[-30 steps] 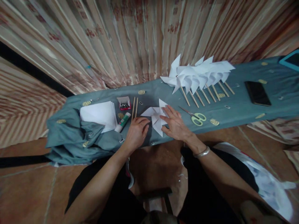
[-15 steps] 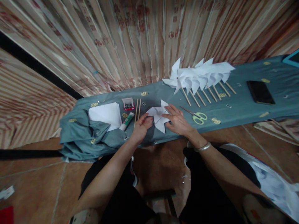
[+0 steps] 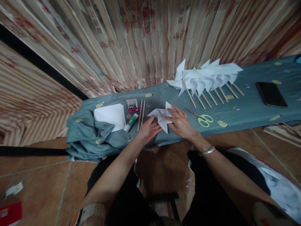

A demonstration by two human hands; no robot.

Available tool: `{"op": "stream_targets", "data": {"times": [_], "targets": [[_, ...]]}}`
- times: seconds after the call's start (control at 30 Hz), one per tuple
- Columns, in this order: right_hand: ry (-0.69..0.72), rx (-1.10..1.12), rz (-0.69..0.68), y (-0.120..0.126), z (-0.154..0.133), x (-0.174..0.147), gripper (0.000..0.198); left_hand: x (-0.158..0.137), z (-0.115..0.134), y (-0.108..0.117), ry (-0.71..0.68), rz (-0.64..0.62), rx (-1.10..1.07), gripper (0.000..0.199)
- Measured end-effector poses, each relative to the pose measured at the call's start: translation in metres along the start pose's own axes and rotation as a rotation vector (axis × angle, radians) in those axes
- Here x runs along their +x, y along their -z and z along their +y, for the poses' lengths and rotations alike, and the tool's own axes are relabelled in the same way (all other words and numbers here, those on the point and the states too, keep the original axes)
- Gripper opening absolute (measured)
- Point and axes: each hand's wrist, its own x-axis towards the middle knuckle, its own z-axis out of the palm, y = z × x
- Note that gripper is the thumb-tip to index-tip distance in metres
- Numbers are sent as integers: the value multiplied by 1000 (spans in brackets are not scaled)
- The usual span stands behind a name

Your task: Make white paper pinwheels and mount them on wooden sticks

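A white paper pinwheel (image 3: 161, 116) with folded points is between my hands, close to the front edge of the cloth-covered table. My left hand (image 3: 149, 131) supports it from below, the thumb at its left point and the other fingers stretched beneath it. From the other side, my right hand (image 3: 180, 124) grips its right part, with fingertips lying on the folds. Left of the hands lie two wooden sticks (image 3: 141, 115), a glue stick (image 3: 131, 122) and a small open box (image 3: 132, 105) of shiny pins or tacks. Green-handled scissors (image 3: 204, 120) rest to the right.
Several finished pinwheels (image 3: 207, 77) on sticks lie overlapped at the back. A paper stack (image 3: 110, 114) sits at left, partly under bunched cloth, and a dark phone (image 3: 271, 94) at right. A curtain (image 3: 141, 47) hangs behind the table (image 3: 249, 114).
My left fingers have uncurled and slid further under the pinwheel, toward the right. My right hand keeps its hold. The whole view has shifted slightly.
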Motion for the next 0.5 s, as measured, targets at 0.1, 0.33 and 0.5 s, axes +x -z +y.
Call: {"op": "stream_targets", "data": {"times": [0.1,0.33,0.5], "targets": [[6,0,4,-1,0,-1,36,4,-2,2,11,-2,-8,23],[5,8,21,-1,-1,-2,36,7,-6,2,0,19,-40,20],[14,18,23,-1,-3,-4,36,6,-5,-2,7,33,-43,20]]}}
